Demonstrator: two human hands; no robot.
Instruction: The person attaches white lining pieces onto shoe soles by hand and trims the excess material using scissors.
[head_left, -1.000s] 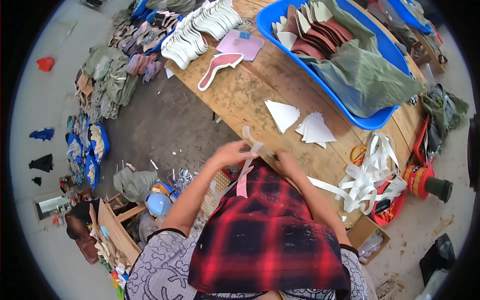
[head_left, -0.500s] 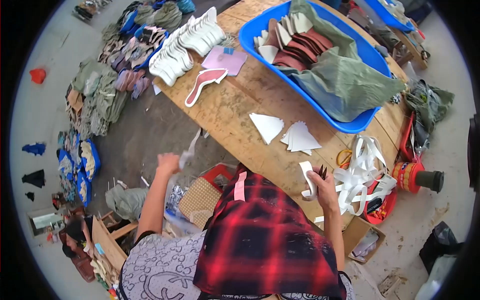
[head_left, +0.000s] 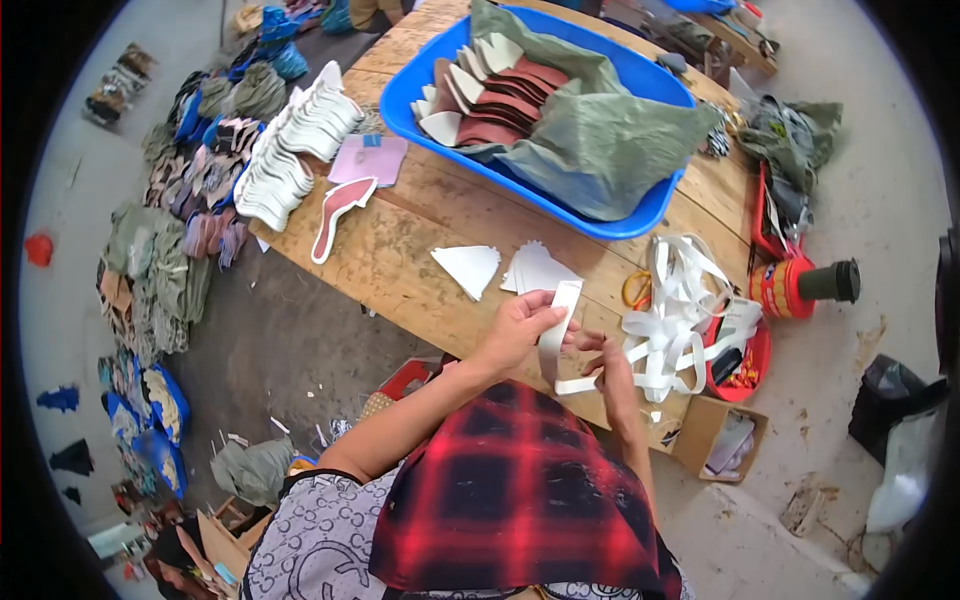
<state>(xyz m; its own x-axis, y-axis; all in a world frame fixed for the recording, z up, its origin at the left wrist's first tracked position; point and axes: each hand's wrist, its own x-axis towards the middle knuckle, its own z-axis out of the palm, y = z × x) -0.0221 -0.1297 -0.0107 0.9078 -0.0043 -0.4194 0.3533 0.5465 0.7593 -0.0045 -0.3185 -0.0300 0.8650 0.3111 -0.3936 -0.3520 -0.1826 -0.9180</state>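
My left hand [head_left: 528, 328] is closed on a white strip [head_left: 563, 325], pinched between thumb and fingers above the table's front edge. From there the strip hangs down and bends right toward my right hand [head_left: 615, 385]. That hand is closed beside it; dark-tipped thread snips, seen clearly earlier, are now almost wholly hidden in its fingers. A tangled heap of white strip [head_left: 672, 345] lies just right of it. Behind my left hand are a fan of white cut pieces [head_left: 538, 268] and a single-looking white wedge stack [head_left: 466, 270].
A blue tub [head_left: 600, 228] holds brown and white pieces under green cloth. White shaped pieces [head_left: 290, 150] and a red-and-white piece [head_left: 340, 215] lie left on the wooden table [head_left: 400, 270]. Orange-handled scissors [head_left: 636, 290], a red basket [head_left: 757, 375] and a cardboard box [head_left: 700, 430] are right.
My left hand has come from over the floor at left to the strip near my right hand. A pink piece on the checked apron is no longer seen. The view has shifted.
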